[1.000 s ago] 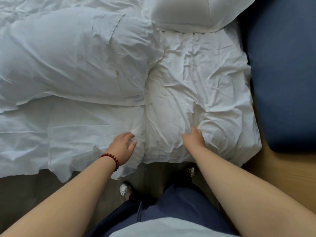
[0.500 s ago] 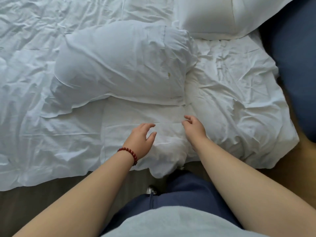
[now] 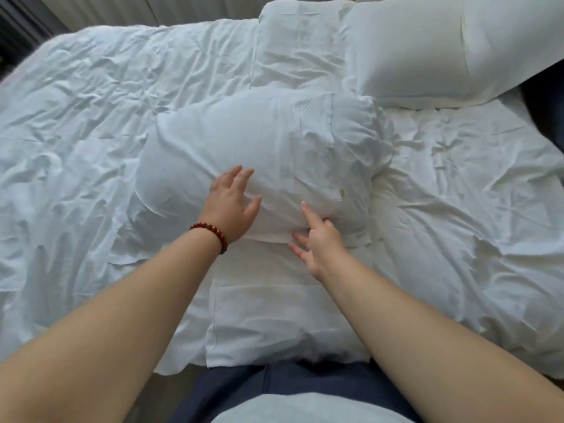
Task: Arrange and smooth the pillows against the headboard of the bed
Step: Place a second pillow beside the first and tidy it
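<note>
Head view: a white pillow is laid centrally on the bed. The left hand is spread on its 6 o'clock side — grip released. The right hand is set at its near edge; whether fabric is grasped cannot be told. A second pillow is propped at 1 o'clock.
</note>
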The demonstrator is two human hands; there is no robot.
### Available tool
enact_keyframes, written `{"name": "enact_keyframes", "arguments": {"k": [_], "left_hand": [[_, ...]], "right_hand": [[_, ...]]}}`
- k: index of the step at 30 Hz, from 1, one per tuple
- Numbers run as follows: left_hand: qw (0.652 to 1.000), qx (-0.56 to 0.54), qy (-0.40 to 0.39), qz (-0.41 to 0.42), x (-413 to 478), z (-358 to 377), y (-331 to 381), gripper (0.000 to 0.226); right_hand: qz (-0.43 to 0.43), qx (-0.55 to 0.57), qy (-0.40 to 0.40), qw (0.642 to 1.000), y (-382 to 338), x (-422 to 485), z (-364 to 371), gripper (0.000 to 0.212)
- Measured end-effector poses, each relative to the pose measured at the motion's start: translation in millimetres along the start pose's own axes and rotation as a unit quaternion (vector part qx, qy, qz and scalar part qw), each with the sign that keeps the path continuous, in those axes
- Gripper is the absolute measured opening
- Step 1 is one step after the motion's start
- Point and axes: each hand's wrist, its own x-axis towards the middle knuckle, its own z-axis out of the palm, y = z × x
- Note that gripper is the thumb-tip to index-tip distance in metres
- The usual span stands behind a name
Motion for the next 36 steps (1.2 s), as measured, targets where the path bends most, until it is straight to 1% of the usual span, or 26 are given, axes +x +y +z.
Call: {"name": "enact_keyframes", "arguments": {"k": [2,5,8,10,12,13,14,17,20,24,26,28,31,33,36], "left_hand": [[0.999,0.030,-0.013,0.004,25,-2,-11,0.059],[0.996,0.076,-0.036,0.033,63,-4,-25,0.061],[0.991,0.097,-0.059,0.071,100,-9,-40,0.066],[0.986,0.106,-0.082,0.098,122,-12,-51,0.072],[0.980,0.110,-0.110,0.126,141,-14,-61,0.077],[0.977,0.111,-0.119,0.141,150,-16,-66,0.079],[0.974,0.109,-0.126,0.155,158,-17,-70,0.079],[0.967,0.094,-0.143,0.187,183,-20,-83,0.078],[0.965,0.078,-0.161,0.191,211,-23,-95,0.079],[0.964,0.064,-0.180,0.184,250,-26,-108,0.079],[0.964,0.053,-0.192,0.178,273,-24,-113,0.083],[0.964,0.036,-0.209,0.164,297,-21,-114,0.088],[0.958,0.014,-0.248,0.141,328,-13,-111,0.092],[0.953,0.002,-0.275,0.130,340,-8,-108,0.099],[0.947,-0.018,-0.295,0.123,347,0,-105,0.096]], "right_hand": [[0.007,0.018,0.010,1.000,4,7,10,0.087],[0.006,0.035,0.033,0.999,12,16,24,0.107],[-0.005,0.057,0.074,0.996,20,26,39,0.116],[-0.020,0.099,0.100,0.990,23,33,56,0.124],[-0.047,0.123,0.140,0.981,25,39,76,0.138],[-0.063,0.128,0.165,0.976,26,42,86,0.142],[-0.079,0.133,0.193,0.969,28,46,94,0.141],[-0.131,0.143,0.282,0.940,34,57,109,0.126],[-0.137,0.175,0.313,0.923,40,61,124,0.123],[-0.121,0.203,0.329,0.914,49,64,145,0.127],[-0.117,0.208,0.337,0.911,47,68,148,0.126],[-0.113,0.197,0.348,0.910,43,74,148,0.122],[-0.133,0.171,0.366,0.905,37,85,142,0.117],[-0.147,0.160,0.356,0.909,34,94,136,0.115],[-0.156,0.149,0.334,0.918,32,108,128,0.125]]}}
